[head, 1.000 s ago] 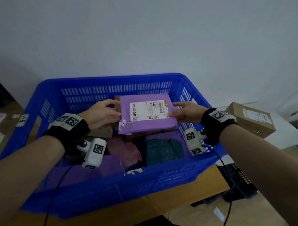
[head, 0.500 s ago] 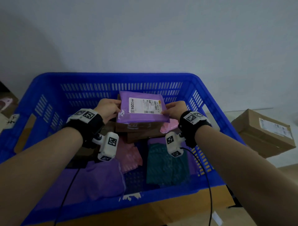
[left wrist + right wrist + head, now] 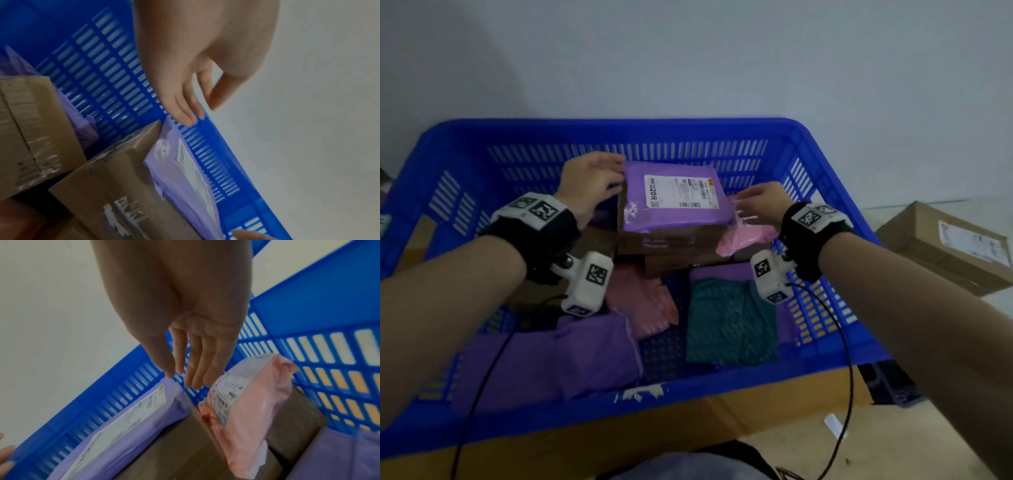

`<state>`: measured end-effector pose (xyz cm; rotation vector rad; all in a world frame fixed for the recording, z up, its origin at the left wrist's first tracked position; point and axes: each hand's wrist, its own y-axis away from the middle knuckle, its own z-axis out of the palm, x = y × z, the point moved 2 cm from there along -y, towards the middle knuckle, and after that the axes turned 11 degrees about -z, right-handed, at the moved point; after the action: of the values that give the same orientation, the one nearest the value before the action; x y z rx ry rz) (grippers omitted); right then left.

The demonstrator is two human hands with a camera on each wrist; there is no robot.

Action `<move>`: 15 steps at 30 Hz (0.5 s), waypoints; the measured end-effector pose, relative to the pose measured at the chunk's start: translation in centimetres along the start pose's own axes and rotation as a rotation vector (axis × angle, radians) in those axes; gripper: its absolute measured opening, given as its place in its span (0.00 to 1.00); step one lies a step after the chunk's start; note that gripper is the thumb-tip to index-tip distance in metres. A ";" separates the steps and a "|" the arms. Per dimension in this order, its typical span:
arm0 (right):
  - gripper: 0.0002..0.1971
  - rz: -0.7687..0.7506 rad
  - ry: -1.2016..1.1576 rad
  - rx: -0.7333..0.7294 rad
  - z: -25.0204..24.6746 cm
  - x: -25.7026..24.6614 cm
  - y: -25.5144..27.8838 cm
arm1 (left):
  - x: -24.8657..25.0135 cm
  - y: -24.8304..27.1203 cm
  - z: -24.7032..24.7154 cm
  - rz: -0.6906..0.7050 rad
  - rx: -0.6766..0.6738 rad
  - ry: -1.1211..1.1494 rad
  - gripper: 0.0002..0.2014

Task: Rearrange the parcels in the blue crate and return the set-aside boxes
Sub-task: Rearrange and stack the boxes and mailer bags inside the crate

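A purple parcel (image 3: pixel 674 195) with a white label lies flat on a brown box (image 3: pixel 667 240) at the back of the blue crate (image 3: pixel 619 126). My left hand (image 3: pixel 592 181) hovers at the parcel's far left corner with its fingers (image 3: pixel 185 113) straight and nothing in them. To the parcel's right, my right hand (image 3: pixel 756 205) is open too, with fingers (image 3: pixel 191 378) extended above the gap between the purple parcel (image 3: pixel 123 418) and a pink parcel (image 3: pixel 246 402). A set-aside brown box (image 3: pixel 945 246) sits outside the crate on the right.
A green mailer (image 3: pixel 729 322), a pink bubble mailer (image 3: pixel 640 301) and a purple bag (image 3: pixel 551 363) lie in the front half of the crate. Another taped brown box (image 3: pixel 30 129) sits left of the stack. The crate stands on a wooden surface (image 3: pixel 722 411) against a white wall.
Both hands carried the purple parcel down onto the brown box at the back of the crate and have let go; their fingers are now straight and off it.
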<state>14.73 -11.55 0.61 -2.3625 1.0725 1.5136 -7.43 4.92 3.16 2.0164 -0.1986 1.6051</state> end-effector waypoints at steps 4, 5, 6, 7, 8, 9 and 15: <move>0.08 0.161 0.036 -0.087 -2.1 1.8 1.5 | 0.0 2.7 0.9 -0.124 -0.397 -0.041 0.09; 0.06 0.197 0.052 -0.098 -2.5 2.5 1.8 | -0.4 3.4 1.4 -0.151 -0.454 -0.127 0.08; 0.05 0.226 0.078 -0.102 -2.7 3.4 2.0 | -1.0 4.0 2.1 -0.182 -0.500 -0.211 0.07; 0.06 0.251 0.110 -0.108 -2.8 4.2 2.2 | -1.7 4.5 2.9 -0.215 -0.539 -0.285 0.07; 0.05 0.273 0.131 -0.131 -2.8 4.9 2.5 | -2.5 4.9 3.7 -0.246 -0.580 -0.347 0.07; 0.03 0.289 0.160 -0.174 -2.5 5.5 2.8 | -3.3 5.2 4.4 -0.278 -0.616 -0.407 0.07; 0.09 0.371 0.439 -0.490 -0.5 8.2 2.8 | -8.9 4.5 8.2 -0.481 -0.704 -0.616 0.14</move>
<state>15.28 -17.88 -5.34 -3.0780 1.4350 1.5483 -4.88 -4.88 -4.82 1.7321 -0.4003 0.4814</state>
